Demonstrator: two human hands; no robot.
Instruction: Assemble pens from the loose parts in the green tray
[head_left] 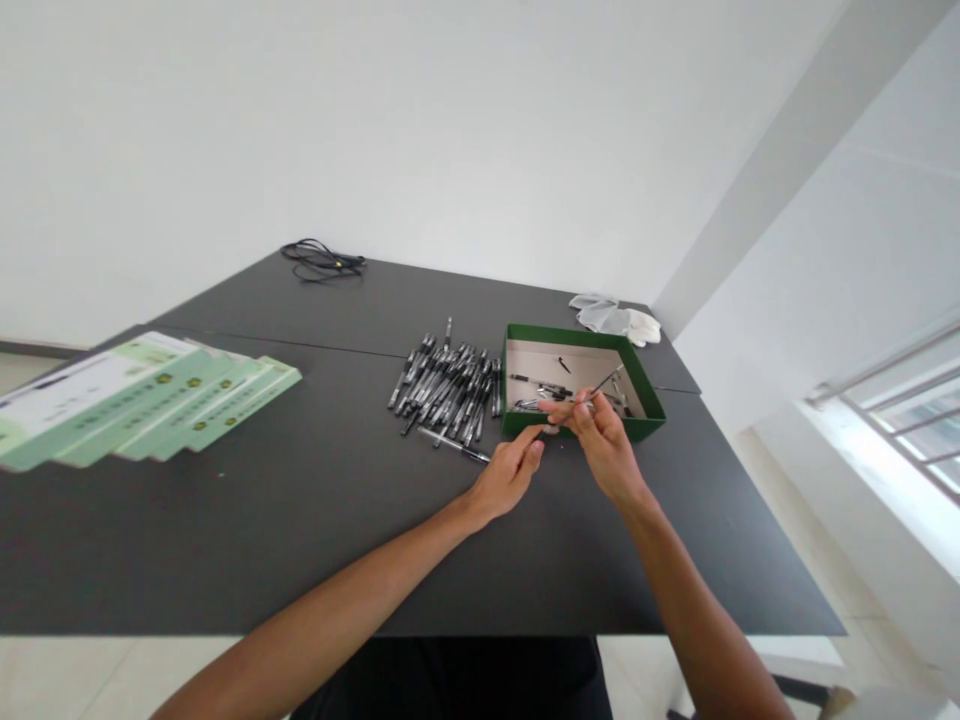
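Observation:
My right hand [600, 435] is over the near edge of a green box [645, 428], pinching a thin dark pen refill [606, 381] that slants up to the right. Just left of it, my left hand [510, 475] is closed in front of the box, its fingertips around a small dark piece that I cannot make out. Inside the box lie several loose pen parts [536, 382] and a small black piece [564, 364]. A heap of clear pens with black caps [450, 385] lies left of the box. One clear pen [454, 444] rests apart, at the heap's near side.
Fanned green and white boxes [172, 400] lie on the left of the dark table [315, 540]. A coiled black cable [321, 260] sits at the back left. Behind the box are a crumpled clear bag and something white [611, 318]. A white wall borders the table's back.

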